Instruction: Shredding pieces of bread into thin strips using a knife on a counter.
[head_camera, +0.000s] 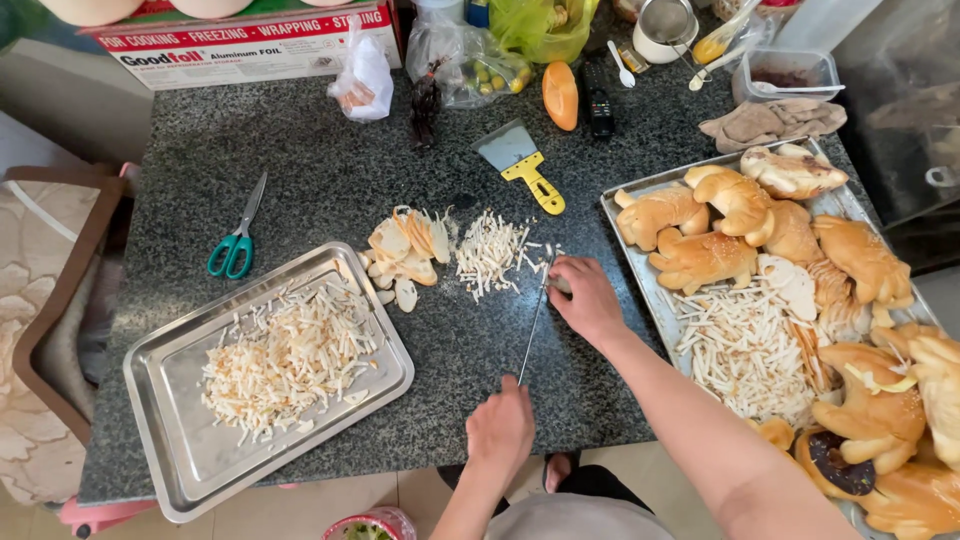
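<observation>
My left hand (499, 432) grips the handle of a long knife (533, 325) near the counter's front edge. The blade runs away from me, edge down on the dark granite counter (320, 170). My right hand (585, 296) rests on the far end of the blade, fingers bent over it and over a small pale piece. Just left of the tip lies a heap of thin bread strips (490, 252), with a pile of bread slices (408, 250) beside it.
A steel tray (175, 440) holding cut strips sits front left. A tray (640, 190) of golden bread rolls and more strips fills the right. Green-handled scissors (236, 246), a yellow-handled scraper (522, 163), bags, a foil box and a cloth lie at the back.
</observation>
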